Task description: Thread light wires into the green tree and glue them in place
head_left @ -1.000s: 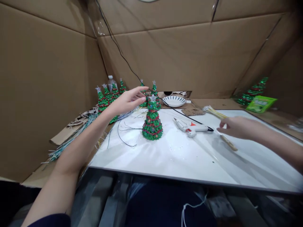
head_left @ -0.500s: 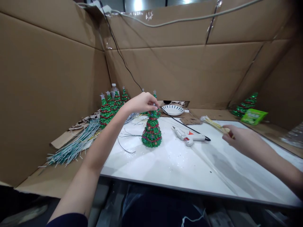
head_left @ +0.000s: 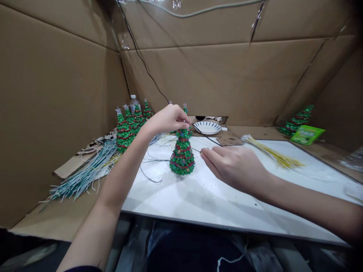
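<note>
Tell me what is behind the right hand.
A black cord runs out of sight behind the right hand, and the white board shows around that hand. The cord's lower end and anything else directly behind are covered.

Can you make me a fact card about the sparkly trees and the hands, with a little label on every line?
Middle tree: upright, green with red bands
Left hand: fingertips closed at its top
Right hand: pinching a thin piece beside it
On the left: more trees, blue-green strands
On the right: yellow bundle, green packet
At the back: striped plate, bottle
</note>
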The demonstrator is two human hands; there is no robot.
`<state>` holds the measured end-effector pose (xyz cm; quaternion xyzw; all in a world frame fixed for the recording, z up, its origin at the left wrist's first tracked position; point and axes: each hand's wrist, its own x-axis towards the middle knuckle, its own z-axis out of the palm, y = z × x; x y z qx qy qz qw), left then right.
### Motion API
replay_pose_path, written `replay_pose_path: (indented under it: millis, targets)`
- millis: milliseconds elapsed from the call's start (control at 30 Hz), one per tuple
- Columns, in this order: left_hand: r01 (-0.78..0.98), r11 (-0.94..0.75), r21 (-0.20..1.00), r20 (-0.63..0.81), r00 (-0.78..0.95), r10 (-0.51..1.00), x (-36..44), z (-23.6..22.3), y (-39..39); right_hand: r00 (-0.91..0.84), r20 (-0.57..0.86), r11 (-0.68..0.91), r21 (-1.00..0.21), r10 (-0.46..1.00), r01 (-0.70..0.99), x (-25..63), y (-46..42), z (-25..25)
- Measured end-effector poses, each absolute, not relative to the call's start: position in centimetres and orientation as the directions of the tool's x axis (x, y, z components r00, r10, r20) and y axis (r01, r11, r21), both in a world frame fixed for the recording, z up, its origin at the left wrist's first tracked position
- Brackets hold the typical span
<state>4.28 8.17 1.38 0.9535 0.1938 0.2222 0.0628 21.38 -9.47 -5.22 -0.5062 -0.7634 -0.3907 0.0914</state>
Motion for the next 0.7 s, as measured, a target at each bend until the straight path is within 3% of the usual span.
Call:
replay_pose_path:
  millis: [700]
  targets:
    - [0.311,-0.926,0.217,0.413,0.83,0.375,4.1,1.2,8.6,-0.447,0.38,0.256,0.457,0.81,0.852,19.5,-7.4,-4.9]
